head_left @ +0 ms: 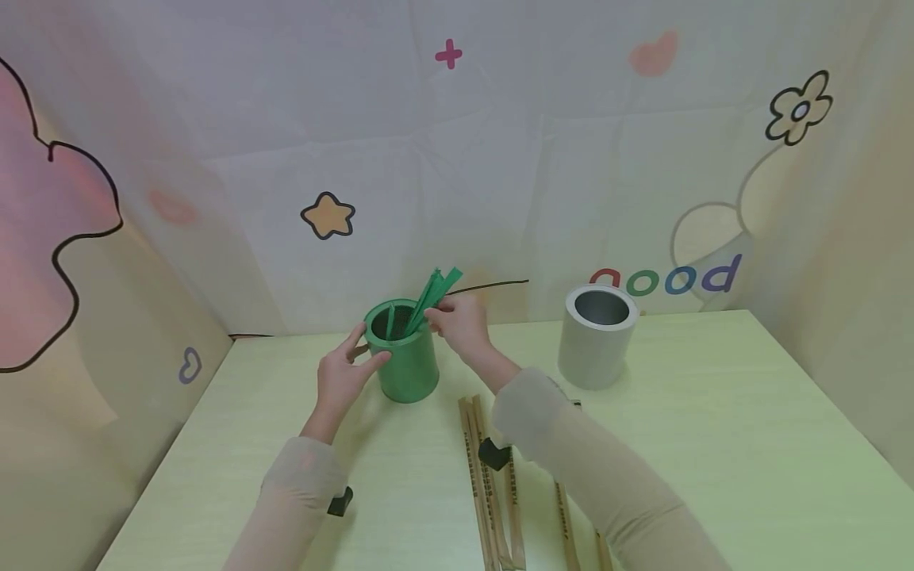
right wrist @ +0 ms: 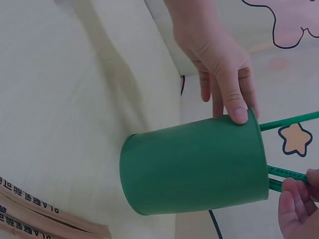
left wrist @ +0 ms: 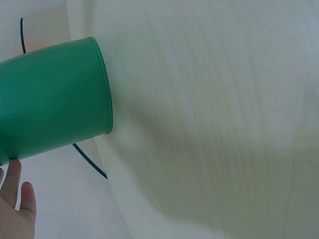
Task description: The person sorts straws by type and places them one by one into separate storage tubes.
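Observation:
A green cup [head_left: 407, 366] [left wrist: 50, 99] [right wrist: 194, 169] stands upright on the pale table [head_left: 714, 444], near its back edge. My left hand [head_left: 341, 379] [right wrist: 214, 50] holds it from the left, thumb on the front wall by the rim and fingers [left wrist: 15, 199] round the far side. To the right of the rim, my right hand [head_left: 460, 321] [right wrist: 296, 206] pinches a bunch of green sticks [head_left: 431, 293] [right wrist: 286, 174]. Their lower ends are inside the cup and their tops lean right. One more green stick [head_left: 389, 319] leans inside the cup on the left.
A grey cylindrical cup [head_left: 598, 341] stands open-topped to the right of the green one. Several wooden sticks [head_left: 477, 468] [right wrist: 40, 211] lie on the table in front, under my right forearm. Fabric backdrop walls close in the back and both sides.

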### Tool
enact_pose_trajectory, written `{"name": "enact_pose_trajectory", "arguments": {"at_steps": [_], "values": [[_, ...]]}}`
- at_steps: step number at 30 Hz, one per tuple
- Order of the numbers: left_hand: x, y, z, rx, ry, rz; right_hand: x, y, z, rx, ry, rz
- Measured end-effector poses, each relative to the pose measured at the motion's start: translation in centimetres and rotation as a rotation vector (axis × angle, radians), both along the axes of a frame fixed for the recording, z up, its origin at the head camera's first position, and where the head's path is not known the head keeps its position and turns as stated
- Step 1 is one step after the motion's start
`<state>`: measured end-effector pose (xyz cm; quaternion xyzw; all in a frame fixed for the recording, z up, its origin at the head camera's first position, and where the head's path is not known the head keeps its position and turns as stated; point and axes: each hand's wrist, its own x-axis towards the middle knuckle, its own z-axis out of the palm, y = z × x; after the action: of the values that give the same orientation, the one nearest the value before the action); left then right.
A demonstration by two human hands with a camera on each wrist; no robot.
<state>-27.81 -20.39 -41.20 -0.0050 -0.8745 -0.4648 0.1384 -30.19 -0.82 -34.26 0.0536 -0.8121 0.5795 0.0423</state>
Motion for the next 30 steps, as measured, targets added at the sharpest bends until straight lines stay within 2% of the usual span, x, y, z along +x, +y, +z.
{"name": "enact_pose_trajectory", "arguments": {"at_steps": [6, 13, 20, 25, 30], "values": [[-0.2, 0.0, -0.2, 0.0, 0.005, 0.006, 0.1, -0.6, -1.0, 0.005, -0.005, 0.039], [-0.2, 0.0, -0.3, 0.01, 0.007, 0.001, 0.2, -1.3, -1.9, 0.082, -0.012, 0.1], [-0.2, 0.1, -0.2, 0.017, 0.02, -0.008, 0.2, -1.5, -2.4, 0.068, -0.071, 0.123], [-0.1, 0.2, -0.3, 0.012, 0.053, -0.003, 0.4, -1.2, -2.8, 0.037, -0.058, 0.116], [0.0, 0.2, -0.3, 0.013, 0.043, 0.005, 0.7, -0.6, -3.1, 0.001, -0.048, 0.143]]}}
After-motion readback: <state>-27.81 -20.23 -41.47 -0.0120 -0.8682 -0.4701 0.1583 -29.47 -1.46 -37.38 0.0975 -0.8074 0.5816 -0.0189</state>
